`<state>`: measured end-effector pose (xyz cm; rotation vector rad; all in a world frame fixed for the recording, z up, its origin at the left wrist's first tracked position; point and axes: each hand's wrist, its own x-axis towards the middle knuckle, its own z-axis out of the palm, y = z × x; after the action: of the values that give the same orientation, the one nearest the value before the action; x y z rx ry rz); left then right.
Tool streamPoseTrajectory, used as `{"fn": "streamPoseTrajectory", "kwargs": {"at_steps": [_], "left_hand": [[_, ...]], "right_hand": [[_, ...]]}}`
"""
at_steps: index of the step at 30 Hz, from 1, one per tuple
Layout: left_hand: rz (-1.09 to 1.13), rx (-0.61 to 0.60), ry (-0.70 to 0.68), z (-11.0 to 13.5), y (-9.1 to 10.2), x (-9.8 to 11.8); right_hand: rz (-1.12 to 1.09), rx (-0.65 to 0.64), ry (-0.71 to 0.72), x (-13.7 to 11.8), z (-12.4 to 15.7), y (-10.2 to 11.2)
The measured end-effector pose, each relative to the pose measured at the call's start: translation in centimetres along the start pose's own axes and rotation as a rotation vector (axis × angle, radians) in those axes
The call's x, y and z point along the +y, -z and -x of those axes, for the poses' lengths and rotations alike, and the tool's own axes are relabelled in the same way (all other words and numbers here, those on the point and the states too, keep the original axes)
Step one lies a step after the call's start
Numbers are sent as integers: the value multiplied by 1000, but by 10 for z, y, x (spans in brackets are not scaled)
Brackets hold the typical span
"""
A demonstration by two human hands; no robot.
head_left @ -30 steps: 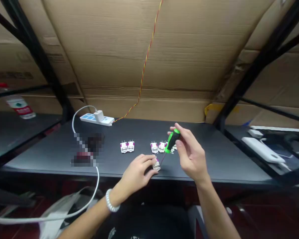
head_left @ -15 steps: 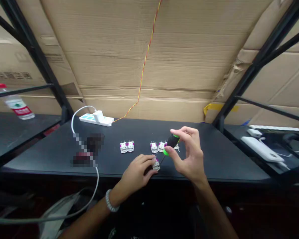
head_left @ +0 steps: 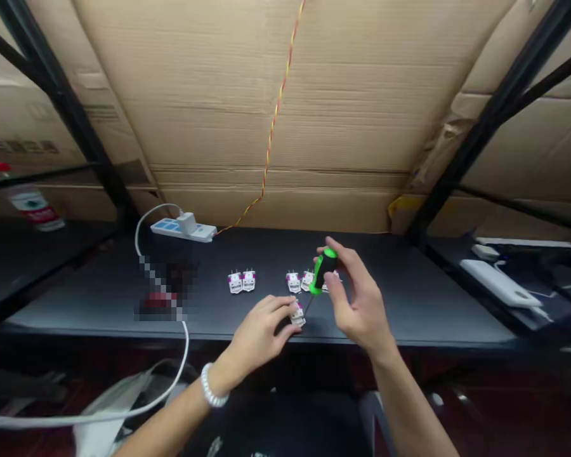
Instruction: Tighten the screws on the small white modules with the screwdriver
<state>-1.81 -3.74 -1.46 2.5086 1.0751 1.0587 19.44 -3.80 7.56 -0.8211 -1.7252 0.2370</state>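
Observation:
My left hand (head_left: 265, 329) pins a small white-and-purple plastic part (head_left: 297, 313) to the black tabletop near its front edge, thumb and fingers closed around it. In my right hand (head_left: 356, 298) is a screwdriver (head_left: 324, 270) with a black and green handle, gripped between thumb and fingers. Its thin shaft slants down to the right side of the part; the exact spot where the tip meets it is too small to make out. Just behind, a row of similar white-and-purple parts (head_left: 294, 282) stands partly hidden by the screwdriver and right hand.
Two more such parts (head_left: 242, 280) sit side by side to the left. A white power strip (head_left: 184, 229) lies at the back, its white cable (head_left: 186, 343) hanging over the front edge. A white device (head_left: 499, 285) lies at far right, beyond the black shelf frame.
The screwdriver handle has turned and stands a little more upright, with my right fingers shifted around it. My left hand and the part stay in place.

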Motion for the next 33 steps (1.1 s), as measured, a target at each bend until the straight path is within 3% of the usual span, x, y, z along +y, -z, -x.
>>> {"fn": "streamPoseTrajectory", "kwargs": {"at_steps": [2, 7, 12, 18, 23, 29, 33], "left_hand": [[2, 0, 4, 0, 0, 0], [-10, 0, -3, 0, 0, 1], [-15, 8, -10, 0, 1, 0], [-23, 11, -21, 0, 1, 0], [-32, 19, -19, 0, 0, 0], [-27, 15, -28, 1, -1, -2], [-30, 17, -29, 1, -1, -2]], "right_hand": [[-58, -46, -30, 0, 0, 0], [56, 100, 27, -1, -1, -2], [-48, -52, -28, -2, -2, 2], [193, 149, 47, -3, -4, 1], [22, -16, 51, -4, -4, 1], [148, 114, 104, -4, -5, 0], [8, -25, 50, -3, -4, 1]]}}
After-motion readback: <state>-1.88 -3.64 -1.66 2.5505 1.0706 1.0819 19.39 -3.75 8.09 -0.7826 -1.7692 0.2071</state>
